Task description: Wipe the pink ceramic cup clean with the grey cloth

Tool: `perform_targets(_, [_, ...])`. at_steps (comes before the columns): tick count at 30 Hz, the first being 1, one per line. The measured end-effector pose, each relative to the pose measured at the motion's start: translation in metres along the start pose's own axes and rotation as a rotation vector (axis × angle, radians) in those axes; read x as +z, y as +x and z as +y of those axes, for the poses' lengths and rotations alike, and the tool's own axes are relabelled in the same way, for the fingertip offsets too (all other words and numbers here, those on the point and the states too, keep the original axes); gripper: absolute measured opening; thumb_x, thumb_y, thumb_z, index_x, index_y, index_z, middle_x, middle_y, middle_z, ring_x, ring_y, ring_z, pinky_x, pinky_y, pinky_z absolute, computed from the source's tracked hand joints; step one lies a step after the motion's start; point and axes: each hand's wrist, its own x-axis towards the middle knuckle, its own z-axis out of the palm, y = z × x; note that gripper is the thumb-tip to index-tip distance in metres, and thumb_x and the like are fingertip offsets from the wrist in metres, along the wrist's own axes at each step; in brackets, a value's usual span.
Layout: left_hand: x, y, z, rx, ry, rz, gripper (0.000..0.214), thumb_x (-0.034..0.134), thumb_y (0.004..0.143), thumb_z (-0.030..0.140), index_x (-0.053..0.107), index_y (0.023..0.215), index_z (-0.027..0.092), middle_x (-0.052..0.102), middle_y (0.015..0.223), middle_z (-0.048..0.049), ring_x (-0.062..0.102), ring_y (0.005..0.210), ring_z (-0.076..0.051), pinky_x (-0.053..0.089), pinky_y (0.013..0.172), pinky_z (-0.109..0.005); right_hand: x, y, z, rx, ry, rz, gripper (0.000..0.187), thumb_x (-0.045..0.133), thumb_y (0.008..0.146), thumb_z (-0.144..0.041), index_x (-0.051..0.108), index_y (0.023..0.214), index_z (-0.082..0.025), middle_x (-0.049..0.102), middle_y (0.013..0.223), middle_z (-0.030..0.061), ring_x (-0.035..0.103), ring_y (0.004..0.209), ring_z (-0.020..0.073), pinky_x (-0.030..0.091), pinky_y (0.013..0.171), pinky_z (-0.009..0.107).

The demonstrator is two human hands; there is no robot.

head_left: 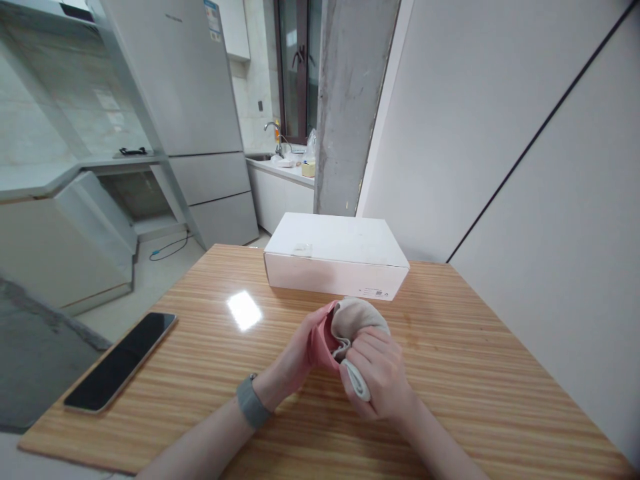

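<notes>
My left hand (299, 357) is wrapped round a pink cup (324, 341), tilted so that its mouth faces right. A light grey-beige cloth (359, 317) is bunched at the mouth of the cup, with part of it inside. Closed round the cloth is my right hand (383, 370), and a rolled end of the fabric pokes out below its fingers. How deep the cloth reaches into the cup is hidden. Both hands are above the middle of the wooden table (465, 373).
Behind my hands a white box (337, 257) lies on the table. A dark-screened phone (123, 363) rests near the left edge. Beyond the table are a fridge (195, 120), a sink counter (283, 183) and a grey pillar (350, 107); a white wall (500, 133) rises at the right.
</notes>
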Motion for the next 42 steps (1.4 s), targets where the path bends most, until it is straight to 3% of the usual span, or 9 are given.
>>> perform_targets(2, [-0.004,0.000,0.006,-0.001,0.104,0.008,0.037,0.061,0.085,0.044,0.071,0.107,0.015,0.070,0.105,-0.0059,0.058,0.097,-0.019,0.043,0.087,-0.029,-0.002,-0.001,0.000,-0.024,0.042,-0.017,0.020,0.051,0.075,-0.016,0.049,0.056,-0.020,0.049,0.052,0.0015,0.038,0.052,0.0156,0.034,0.056,0.033])
perform_targets(7, [-0.012,-0.004,0.015,-0.078,0.256,-0.006,0.030,0.070,0.079,0.041,0.069,0.087,0.013,0.063,0.077,-0.0017,0.050,0.068,-0.012,0.040,0.065,-0.025,-0.002,-0.006,0.005,-0.048,0.083,-0.033,0.019,0.049,0.073,-0.017,0.047,0.055,-0.021,0.047,0.051,0.0005,0.036,0.051,0.0148,0.033,0.054,0.032])
perform_targets(14, [-0.011,-0.004,0.007,-0.060,0.245,0.053,0.032,0.073,0.075,0.039,0.066,0.092,0.013,0.060,0.074,-0.0018,0.049,0.057,-0.009,0.034,0.052,-0.021,0.003,-0.006,0.008,0.056,0.041,-0.041,0.021,0.047,0.082,-0.017,0.052,0.061,-0.020,0.052,0.056,0.0022,0.044,0.056,0.0165,0.038,0.060,0.033])
perform_targets(18, [-0.009,-0.005,0.004,-0.036,0.149,0.051,0.036,0.074,0.075,0.030,0.065,0.106,0.015,0.064,0.080,-0.0028,0.053,0.059,-0.009,0.040,0.055,-0.021,0.010,-0.006,0.005,0.108,0.001,0.010,0.022,0.046,0.084,-0.015,0.055,0.065,-0.019,0.055,0.058,0.0035,0.047,0.057,0.0174,0.039,0.061,0.034])
perform_targets(22, [-0.005,-0.006,0.004,-0.078,0.018,-0.078,0.045,0.066,0.082,0.033,0.060,0.124,0.020,0.068,0.102,-0.0072,0.061,0.076,-0.015,0.048,0.066,-0.026,0.011,-0.006,0.001,0.096,0.009,0.066,0.019,0.048,0.081,-0.014,0.054,0.064,-0.020,0.055,0.056,0.0031,0.046,0.055,0.0169,0.039,0.060,0.034])
perform_targets(24, [-0.004,-0.005,0.005,-0.077,-0.020,-0.090,0.040,0.061,0.086,0.039,0.064,0.120,0.017,0.070,0.103,-0.0078,0.062,0.085,-0.017,0.049,0.074,-0.027,0.009,-0.006,0.000,0.066,0.027,0.047,0.018,0.050,0.078,-0.014,0.052,0.062,-0.021,0.053,0.054,0.0022,0.045,0.054,0.0164,0.038,0.058,0.033])
perform_targets(27, [-0.008,-0.003,0.012,-0.098,0.022,-0.039,0.033,0.063,0.085,0.040,0.072,0.099,0.012,0.071,0.091,-0.0074,0.061,0.087,-0.018,0.047,0.081,-0.027,0.004,-0.006,0.000,-0.005,0.082,-0.007,0.019,0.050,0.075,-0.015,0.047,0.058,-0.022,0.048,0.051,0.0001,0.041,0.050,0.0151,0.036,0.055,0.033])
perform_targets(33, [-0.023,-0.007,0.035,-0.268,0.267,-0.066,0.025,0.069,0.081,0.036,0.069,0.088,0.012,0.065,0.077,-0.0037,0.055,0.067,-0.013,0.042,0.061,-0.024,0.002,-0.006,-0.001,-0.046,0.150,-0.032,0.021,0.045,0.077,-0.018,0.044,0.056,-0.023,0.045,0.050,-0.0008,0.038,0.048,0.0148,0.035,0.052,0.033])
perform_targets(42, [-0.032,-0.001,0.030,-0.208,0.336,-0.035,0.026,0.077,0.069,0.033,0.060,0.079,0.016,0.055,0.067,0.0029,0.048,0.053,-0.008,0.037,0.050,-0.020,0.008,-0.012,0.005,0.002,0.100,-0.035,0.024,0.044,0.080,-0.020,0.047,0.057,-0.023,0.048,0.051,0.0006,0.041,0.051,0.0157,0.039,0.055,0.033])
